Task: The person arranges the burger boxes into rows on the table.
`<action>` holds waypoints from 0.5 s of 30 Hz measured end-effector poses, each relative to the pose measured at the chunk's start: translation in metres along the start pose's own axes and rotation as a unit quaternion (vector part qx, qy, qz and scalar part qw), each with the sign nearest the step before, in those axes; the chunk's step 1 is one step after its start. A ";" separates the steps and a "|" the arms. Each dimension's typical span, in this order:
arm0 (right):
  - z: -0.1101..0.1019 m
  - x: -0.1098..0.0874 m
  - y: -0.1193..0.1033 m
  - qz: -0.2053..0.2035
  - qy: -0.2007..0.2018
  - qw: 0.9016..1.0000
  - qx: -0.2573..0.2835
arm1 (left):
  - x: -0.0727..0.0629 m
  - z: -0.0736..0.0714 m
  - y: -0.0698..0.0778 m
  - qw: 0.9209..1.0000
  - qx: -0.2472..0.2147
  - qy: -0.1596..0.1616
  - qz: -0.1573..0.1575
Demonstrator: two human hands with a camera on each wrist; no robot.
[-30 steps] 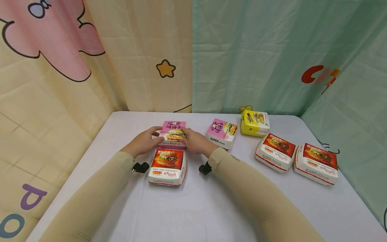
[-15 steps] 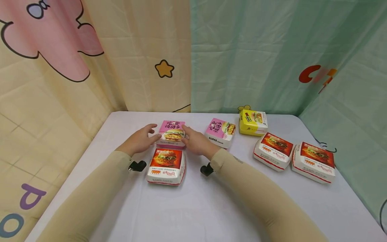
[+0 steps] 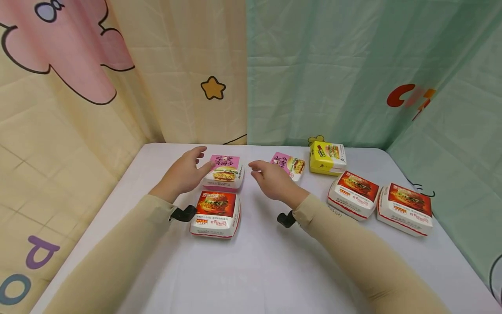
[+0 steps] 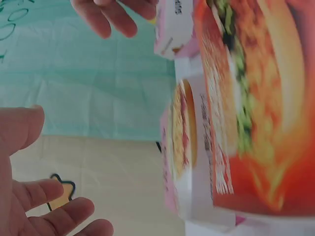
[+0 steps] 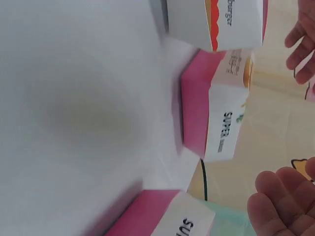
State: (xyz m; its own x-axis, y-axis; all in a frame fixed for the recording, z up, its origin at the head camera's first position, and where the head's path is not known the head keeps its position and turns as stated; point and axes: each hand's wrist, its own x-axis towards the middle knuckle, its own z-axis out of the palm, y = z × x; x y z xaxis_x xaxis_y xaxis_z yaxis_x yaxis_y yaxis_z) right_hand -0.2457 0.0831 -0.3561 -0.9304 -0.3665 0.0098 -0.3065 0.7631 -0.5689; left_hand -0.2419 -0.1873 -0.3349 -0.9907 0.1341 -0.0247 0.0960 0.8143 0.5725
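Observation:
A pink and white burger box (image 3: 223,173) stands behind a red and white burger box (image 3: 215,213) left of the table's middle. My left hand (image 3: 185,172) hovers at the pink box's left side, its thumb overlapping the box's edge in the head view. In the left wrist view, the left fingers (image 4: 64,216) are spread with nothing between them. My right hand (image 3: 274,181) is raised to the right of that box, its fingers loosely bent and holding nothing. It partly hides a second pink burger box (image 3: 296,165) behind it.
A yellow burger box (image 3: 327,158) stands at the back right. Two more red burger boxes sit side by side, one nearer the middle (image 3: 353,195) and one farther right (image 3: 405,209), on the white table (image 3: 235,279). Curtains (image 3: 313,74) hang behind the table.
Both hands have let go of the left pink box and lifted away from it. The right hand has moved right, toward the second pink box. The boxes stay where they stood.

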 end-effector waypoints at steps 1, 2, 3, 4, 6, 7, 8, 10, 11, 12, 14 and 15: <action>-0.004 -0.001 0.004 0.001 0.007 1.000 0.005 | -0.004 0.000 0.007 1.000 -0.003 0.001 0.003; -0.009 -0.001 0.008 0.000 0.017 1.000 0.007 | -0.007 0.001 0.013 1.000 -0.008 0.000 0.005; -0.013 0.000 0.013 0.000 0.025 1.000 0.006 | -0.011 0.002 0.020 1.000 -0.010 -0.001 0.007; -0.019 0.000 0.019 0.003 0.033 0.999 0.003 | -0.015 0.004 0.027 1.000 -0.011 -0.003 0.010; -0.028 0.002 0.031 0.018 0.047 0.999 0.001 | -0.021 0.009 0.042 1.000 -0.017 -0.005 0.020; -0.032 0.003 0.037 0.029 0.053 0.998 0.001 | -0.024 0.011 0.048 0.999 -0.019 -0.008 0.024; -0.036 0.004 0.042 0.042 0.056 0.998 0.004 | -0.027 0.015 0.054 0.999 -0.021 -0.010 0.028; -0.042 0.006 0.054 0.071 0.056 0.996 0.017 | -0.031 0.022 0.064 0.999 -0.027 -0.018 0.037; -0.045 0.007 0.059 0.085 0.055 0.995 0.025 | -0.033 0.026 0.069 0.998 -0.031 -0.022 0.043; -0.047 0.008 0.063 0.097 0.054 0.993 0.032 | -0.034 0.030 0.073 0.998 -0.035 -0.025 0.045; -0.051 0.010 0.072 0.117 0.046 0.991 0.035 | -0.035 0.039 0.081 0.997 -0.045 -0.029 0.052; -0.053 0.010 0.075 0.125 0.041 0.991 0.034 | -0.035 0.043 0.085 0.997 -0.051 -0.032 0.052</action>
State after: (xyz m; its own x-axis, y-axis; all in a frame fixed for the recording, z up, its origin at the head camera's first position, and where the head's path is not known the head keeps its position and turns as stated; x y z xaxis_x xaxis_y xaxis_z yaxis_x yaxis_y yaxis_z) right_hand -0.2887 0.1653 -0.3550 -0.9896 -0.1238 -0.0738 -0.0523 0.7857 -0.6164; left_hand -0.1952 -0.0985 -0.3207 -0.9675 0.2527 -0.0116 0.1837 0.7336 0.6543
